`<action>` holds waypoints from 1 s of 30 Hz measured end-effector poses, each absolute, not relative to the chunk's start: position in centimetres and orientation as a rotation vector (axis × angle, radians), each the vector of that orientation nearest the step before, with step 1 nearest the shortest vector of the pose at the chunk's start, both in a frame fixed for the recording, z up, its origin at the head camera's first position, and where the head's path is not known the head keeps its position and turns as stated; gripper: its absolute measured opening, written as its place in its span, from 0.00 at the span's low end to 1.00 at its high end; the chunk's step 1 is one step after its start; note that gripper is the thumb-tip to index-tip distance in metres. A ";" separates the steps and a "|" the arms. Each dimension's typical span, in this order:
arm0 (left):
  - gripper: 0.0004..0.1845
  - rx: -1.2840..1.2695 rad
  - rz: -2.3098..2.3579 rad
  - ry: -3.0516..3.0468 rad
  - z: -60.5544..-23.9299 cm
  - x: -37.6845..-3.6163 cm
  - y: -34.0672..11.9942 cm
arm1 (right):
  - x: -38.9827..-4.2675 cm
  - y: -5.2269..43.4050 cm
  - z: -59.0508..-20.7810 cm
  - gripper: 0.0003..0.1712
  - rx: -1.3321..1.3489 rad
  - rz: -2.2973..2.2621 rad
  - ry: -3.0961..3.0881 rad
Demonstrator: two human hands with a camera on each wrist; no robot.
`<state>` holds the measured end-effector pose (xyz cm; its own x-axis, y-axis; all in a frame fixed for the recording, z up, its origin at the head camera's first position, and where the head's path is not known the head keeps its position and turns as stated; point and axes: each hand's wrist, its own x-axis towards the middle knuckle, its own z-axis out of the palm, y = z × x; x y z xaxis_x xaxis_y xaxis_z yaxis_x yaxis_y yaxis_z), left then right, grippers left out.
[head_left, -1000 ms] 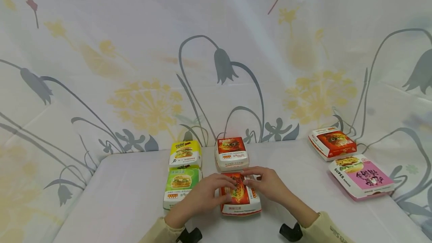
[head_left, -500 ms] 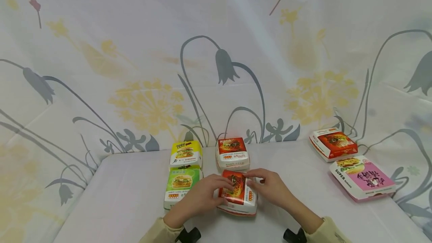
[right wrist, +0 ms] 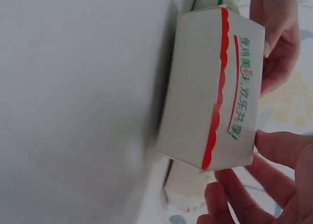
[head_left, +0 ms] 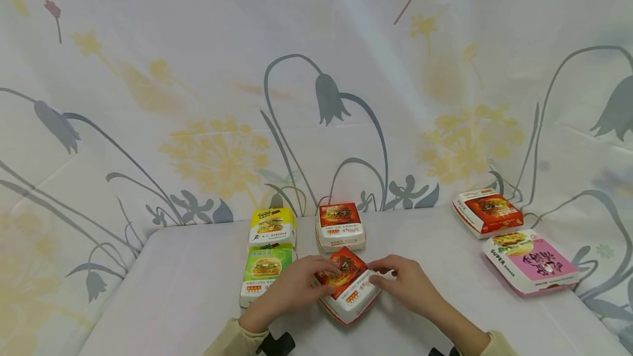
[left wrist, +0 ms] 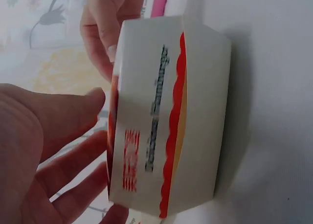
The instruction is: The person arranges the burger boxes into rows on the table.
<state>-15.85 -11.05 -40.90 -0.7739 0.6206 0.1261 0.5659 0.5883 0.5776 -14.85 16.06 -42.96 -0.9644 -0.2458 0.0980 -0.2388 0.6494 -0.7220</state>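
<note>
two hands hold a red-topped burger box [head_left: 348,284] at the near middle of the white table [head_left: 188,295].

the left hand [head_left: 292,288] lies on the box's left side with fingers curled over its red lid, and the right hand [head_left: 407,284] holds the box's right side, fingertips on the edge. the box sits turned at an angle, resting on the table. just behind the box stands another red burger box [head_left: 340,226]; just left of the box is a green burger box [head_left: 265,273], with a yellow burger box [head_left: 272,227] behind that. well to the right of the box lie a pink flat box [head_left: 531,261] and a red flat box [head_left: 488,211] behind it. a flowered cloth [head_left: 316,87] hangs behind them all.
</note>
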 end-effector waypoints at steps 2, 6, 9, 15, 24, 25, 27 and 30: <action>0.15 0.986 0.943 2.733 -41.0 -15.8 -10.9 | -14.6 15.9 -42.7 0.13 -0.423 -1.225 2.835; 0.17 0.926 0.968 2.743 -41.0 -15.8 -10.8 | -14.4 16.0 -42.0 0.15 -0.503 -1.186 2.827; 0.16 0.905 0.991 2.713 -41.1 -16.0 -10.8 | -14.5 16.1 -41.6 0.16 -0.577 -1.211 2.807; 0.14 0.926 1.024 2.624 -41.2 -16.3 -10.9 | -14.9 15.8 -42.0 0.23 -0.718 -1.336 2.681; 0.14 0.983 1.031 2.596 -41.3 -16.4 -10.8 | -14.4 14.4 -43.2 0.32 -0.593 -1.292 2.714; 0.14 0.977 1.033 2.598 -41.3 -16.3 -10.8 | -14.4 14.4 -43.2 0.32 -0.580 -1.294 2.716; 0.15 0.967 1.040 2.602 -41.3 -16.3 -10.9 | -14.3 14.2 -43.2 0.33 -0.548 -1.298 2.719; 0.15 0.956 1.065 2.604 -41.3 -16.3 -10.9 | -14.2 13.9 -43.2 0.33 -0.496 -1.308 2.727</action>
